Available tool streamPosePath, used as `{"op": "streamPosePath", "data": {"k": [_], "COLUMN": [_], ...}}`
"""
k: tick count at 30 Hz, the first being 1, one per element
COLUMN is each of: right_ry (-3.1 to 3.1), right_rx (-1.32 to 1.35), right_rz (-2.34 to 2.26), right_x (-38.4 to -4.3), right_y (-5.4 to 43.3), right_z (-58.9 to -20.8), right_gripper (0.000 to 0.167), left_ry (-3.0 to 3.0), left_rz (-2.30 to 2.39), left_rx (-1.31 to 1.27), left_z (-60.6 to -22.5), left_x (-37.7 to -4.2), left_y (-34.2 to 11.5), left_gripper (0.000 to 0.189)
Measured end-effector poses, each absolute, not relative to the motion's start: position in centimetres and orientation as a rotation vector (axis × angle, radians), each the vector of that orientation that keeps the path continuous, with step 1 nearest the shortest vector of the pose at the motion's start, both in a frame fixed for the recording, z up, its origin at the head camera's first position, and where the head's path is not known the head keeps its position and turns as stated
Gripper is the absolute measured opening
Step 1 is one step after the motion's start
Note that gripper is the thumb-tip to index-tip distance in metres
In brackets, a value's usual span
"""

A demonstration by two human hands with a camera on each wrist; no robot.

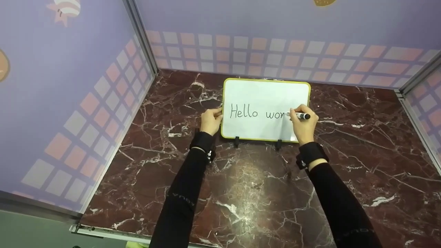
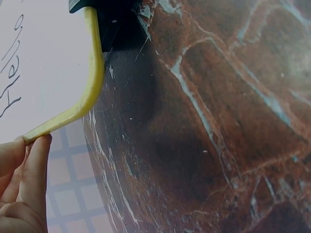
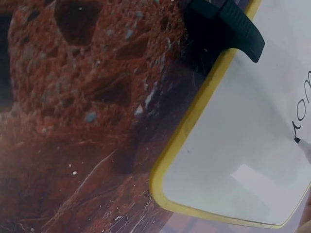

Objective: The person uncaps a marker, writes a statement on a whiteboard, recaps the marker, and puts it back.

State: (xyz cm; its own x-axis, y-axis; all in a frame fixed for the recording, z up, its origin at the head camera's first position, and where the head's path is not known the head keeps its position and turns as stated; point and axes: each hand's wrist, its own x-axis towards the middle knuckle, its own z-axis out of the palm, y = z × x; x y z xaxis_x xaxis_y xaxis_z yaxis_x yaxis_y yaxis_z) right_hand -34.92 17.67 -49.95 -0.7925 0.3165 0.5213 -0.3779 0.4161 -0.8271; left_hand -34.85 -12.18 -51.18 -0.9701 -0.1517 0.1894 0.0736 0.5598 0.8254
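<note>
A whiteboard (image 1: pixel 265 93) with a yellow frame stands propped up, with "Hello wor" in black handwriting across it. My left hand (image 1: pixel 211 121) pinches its left edge, thumb on the front and fingers behind, as the left wrist view shows near the yellow corner (image 2: pixel 90 94). In my right hand (image 1: pixel 305 125) is a whiteboard marker (image 1: pixel 303 116), white with a black end, gripped like a pen. Its dark tip (image 3: pixel 297 140) meets the board at the end of the letter "r". Most of the right hand lies outside the right wrist view.
Two black stand feet (image 1: pixel 236 141) hold the board's lower edge. Beneath is a dark red marbled table (image 1: pixel 165 172) with white veins. Purple panels with pink and white squares (image 1: pixel 203 51) rise at the back and both sides.
</note>
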Motion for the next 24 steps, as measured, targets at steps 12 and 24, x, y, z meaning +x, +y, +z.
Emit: {"op": "streamPosePath", "data": {"k": [12,24], "right_ry": [-2.053,-2.070], "right_rx": [0.026,0.111], "right_rz": [1.446,1.374], "right_x": [-35.1,-35.7], "right_y": [18.8,19.0], "right_z": [-49.3,-49.5], "right_gripper": [0.017,0.016], "left_ry": [-2.549,-2.564], "left_rz": [-1.390,-1.392], "left_rx": [0.055,0.064], "left_z": [-51.0,-50.9], "left_x": [-34.8,-34.9], "left_y": [-12.1,-12.1], "left_gripper": [0.032,0.033]}}
